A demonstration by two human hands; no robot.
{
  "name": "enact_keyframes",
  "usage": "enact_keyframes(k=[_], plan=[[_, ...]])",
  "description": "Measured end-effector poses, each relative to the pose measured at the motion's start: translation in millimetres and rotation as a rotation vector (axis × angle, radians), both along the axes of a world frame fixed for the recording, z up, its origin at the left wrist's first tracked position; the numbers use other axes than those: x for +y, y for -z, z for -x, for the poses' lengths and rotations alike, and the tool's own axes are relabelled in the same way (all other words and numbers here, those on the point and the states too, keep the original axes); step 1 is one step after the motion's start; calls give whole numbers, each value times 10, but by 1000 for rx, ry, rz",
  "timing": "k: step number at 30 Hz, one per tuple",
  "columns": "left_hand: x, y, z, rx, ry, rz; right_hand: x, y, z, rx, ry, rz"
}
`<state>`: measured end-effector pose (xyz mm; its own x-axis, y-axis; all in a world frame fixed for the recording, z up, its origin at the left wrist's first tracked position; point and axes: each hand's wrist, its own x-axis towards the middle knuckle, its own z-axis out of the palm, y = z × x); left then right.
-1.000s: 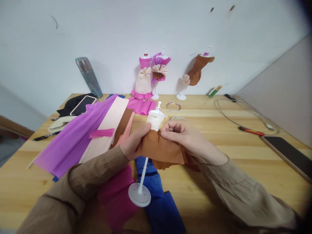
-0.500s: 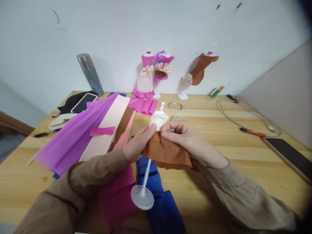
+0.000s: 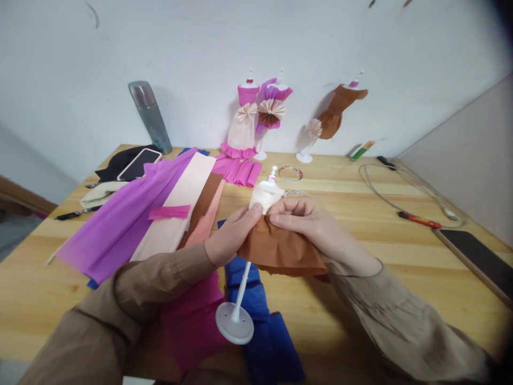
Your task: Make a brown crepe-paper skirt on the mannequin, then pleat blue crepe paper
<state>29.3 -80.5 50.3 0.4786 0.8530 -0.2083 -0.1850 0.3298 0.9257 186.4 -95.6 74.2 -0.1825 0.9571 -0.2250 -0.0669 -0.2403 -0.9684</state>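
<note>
A small white doll mannequin (image 3: 264, 194) is held tilted above the table, its stand's round base (image 3: 234, 323) toward me. Brown crepe paper (image 3: 280, 248) hangs gathered like a skirt around its waist. My left hand (image 3: 234, 232) is closed around the waist, thumb pressing the paper's top edge against the mannequin. With thumb and fingers, my right hand (image 3: 304, 224) pinches the upper edge of the brown paper just to the right. The mannequin's far side and the fingers behind it are hidden.
Purple crepe paper (image 3: 124, 224) and cream, brown and peach sheets lie left. Blue paper (image 3: 276, 342) and magenta paper (image 3: 196, 321) are beneath my hands. Dressed mannequins (image 3: 247, 96) stand by the wall, near a flask (image 3: 150, 117). A phone (image 3: 476, 256) and a cable (image 3: 377, 187) lie right.
The mannequin, brown paper and both hands appear slightly farther right; the whole view has shifted a little. The right side of the brown paper is spread slightly wider. Both grips stay the same.
</note>
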Motion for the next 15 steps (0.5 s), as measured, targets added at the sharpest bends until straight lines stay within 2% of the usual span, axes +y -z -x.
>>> enact_keyframes(k=[8,15], plan=[[1,20,-14,-31,-11,-9,-19,47,23,48,4,5],[-13,51,-36,-54,14,21,-26,47,3,-86,-34,-129]])
